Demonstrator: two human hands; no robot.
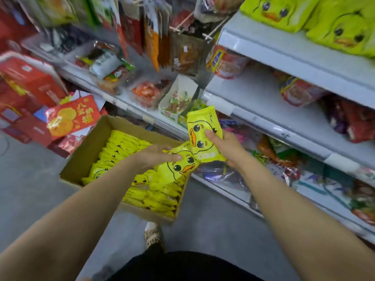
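Above the mostly full brown cardboard box (91,142), the right hand (225,148) pinched 1 glossy yellow duck-face snack packet (199,126). The left hand (156,157) gripped a 2nd duck-face packet (176,168). Matching packets (334,29) lay on the white top shelf (263,43), so most of the stocking seemingly remained.

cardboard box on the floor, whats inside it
Rows of yellow duck packets fill the cardboard box; the left hand and its held packet cover the middle.

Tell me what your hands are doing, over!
Left hand holds lower packet. Right hand pinches upper packet, packets overlapping. Both over the box; nothing blocking the shelf.
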